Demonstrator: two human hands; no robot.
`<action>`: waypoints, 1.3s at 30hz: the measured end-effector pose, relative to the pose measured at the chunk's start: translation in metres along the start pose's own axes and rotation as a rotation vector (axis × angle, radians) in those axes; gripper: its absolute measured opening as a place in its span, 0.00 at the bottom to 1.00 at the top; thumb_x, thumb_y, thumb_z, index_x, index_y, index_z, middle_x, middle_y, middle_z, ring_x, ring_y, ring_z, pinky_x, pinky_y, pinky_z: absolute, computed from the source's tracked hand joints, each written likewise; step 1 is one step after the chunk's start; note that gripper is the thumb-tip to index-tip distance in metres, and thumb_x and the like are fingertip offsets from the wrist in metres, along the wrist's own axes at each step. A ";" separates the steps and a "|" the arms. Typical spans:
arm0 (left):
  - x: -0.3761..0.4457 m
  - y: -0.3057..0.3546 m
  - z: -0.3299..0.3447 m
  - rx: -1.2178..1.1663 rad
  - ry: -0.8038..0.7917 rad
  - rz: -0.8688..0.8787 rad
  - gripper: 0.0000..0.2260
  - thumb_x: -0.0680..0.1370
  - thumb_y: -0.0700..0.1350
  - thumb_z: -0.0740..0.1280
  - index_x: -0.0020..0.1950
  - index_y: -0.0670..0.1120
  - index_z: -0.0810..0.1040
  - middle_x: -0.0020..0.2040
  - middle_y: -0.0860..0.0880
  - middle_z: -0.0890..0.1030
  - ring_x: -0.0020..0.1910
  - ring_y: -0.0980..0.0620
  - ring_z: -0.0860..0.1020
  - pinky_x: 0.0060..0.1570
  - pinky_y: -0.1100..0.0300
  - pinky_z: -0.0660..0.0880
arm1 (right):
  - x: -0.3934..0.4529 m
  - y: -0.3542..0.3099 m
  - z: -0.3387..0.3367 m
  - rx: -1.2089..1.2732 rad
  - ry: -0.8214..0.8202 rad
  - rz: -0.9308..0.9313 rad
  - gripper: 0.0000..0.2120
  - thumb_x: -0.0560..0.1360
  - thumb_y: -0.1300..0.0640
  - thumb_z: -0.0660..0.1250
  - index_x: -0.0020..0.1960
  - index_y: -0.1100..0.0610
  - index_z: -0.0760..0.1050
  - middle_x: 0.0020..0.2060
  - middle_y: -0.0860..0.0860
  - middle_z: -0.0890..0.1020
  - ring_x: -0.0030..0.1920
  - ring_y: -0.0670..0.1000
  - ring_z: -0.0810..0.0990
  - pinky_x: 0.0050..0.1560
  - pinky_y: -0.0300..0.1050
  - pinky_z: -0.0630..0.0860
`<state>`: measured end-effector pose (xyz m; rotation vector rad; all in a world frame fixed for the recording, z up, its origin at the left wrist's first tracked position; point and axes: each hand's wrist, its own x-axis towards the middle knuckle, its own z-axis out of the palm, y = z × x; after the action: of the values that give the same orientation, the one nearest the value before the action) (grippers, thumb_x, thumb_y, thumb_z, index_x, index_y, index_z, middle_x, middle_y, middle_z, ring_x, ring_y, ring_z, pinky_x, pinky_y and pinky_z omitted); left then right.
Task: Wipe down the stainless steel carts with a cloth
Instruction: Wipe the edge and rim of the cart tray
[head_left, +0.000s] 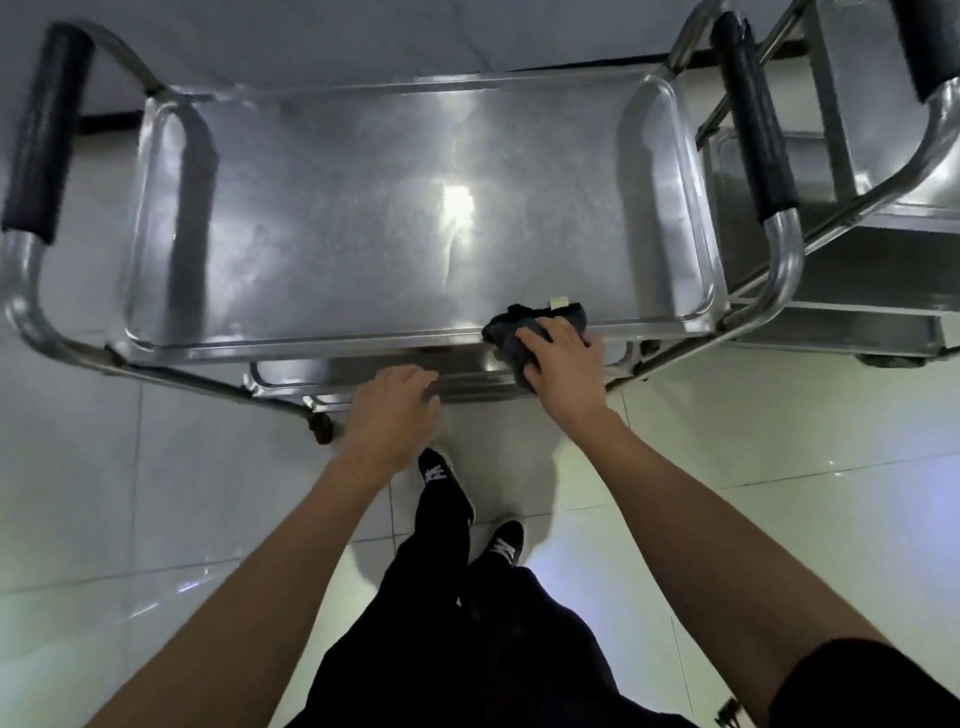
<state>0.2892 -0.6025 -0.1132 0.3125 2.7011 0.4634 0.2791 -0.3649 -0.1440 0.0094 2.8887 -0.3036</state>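
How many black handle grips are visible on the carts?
3: one on the near cart's left handle, one on its right handle, one on the second cart at top right. Others may lie outside the frame.

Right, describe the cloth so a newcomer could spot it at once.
Start at the big stainless steel cart with black-gripped handles at both ends. Go to the near rim of its top tray, towards the right end, where the right hand presses down. The cloth is the dark grey crumpled bundle under that hand, with a small pale tag: the only soft, dull thing on the shiny metal.

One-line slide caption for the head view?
Right hand presses a dark cloth on the steel cart's near rim; left hand hovers nearby.
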 end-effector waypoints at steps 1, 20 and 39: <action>-0.013 -0.003 0.004 -0.017 0.000 -0.019 0.17 0.80 0.46 0.65 0.69 0.45 0.78 0.67 0.46 0.78 0.67 0.44 0.73 0.66 0.46 0.70 | -0.007 -0.002 0.002 0.028 0.011 -0.013 0.20 0.78 0.55 0.64 0.70 0.49 0.71 0.71 0.51 0.69 0.73 0.53 0.64 0.57 0.54 0.64; -0.054 -0.220 0.089 -0.081 -0.161 -0.099 0.18 0.82 0.49 0.62 0.71 0.51 0.75 0.70 0.49 0.76 0.68 0.47 0.72 0.65 0.50 0.69 | -0.049 -0.124 0.164 0.449 0.000 0.137 0.21 0.72 0.61 0.70 0.65 0.52 0.79 0.63 0.48 0.80 0.56 0.55 0.79 0.56 0.50 0.76; 0.070 -0.353 0.198 0.020 0.084 -0.085 0.22 0.79 0.49 0.63 0.73 0.51 0.71 0.74 0.48 0.70 0.74 0.45 0.66 0.67 0.43 0.68 | 0.147 -0.143 0.299 0.531 0.203 0.084 0.20 0.78 0.56 0.68 0.70 0.54 0.74 0.66 0.52 0.78 0.65 0.51 0.76 0.64 0.38 0.69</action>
<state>0.2529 -0.8540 -0.4361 0.1862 2.7895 0.4339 0.2017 -0.5687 -0.4333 0.2659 2.8938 -1.0965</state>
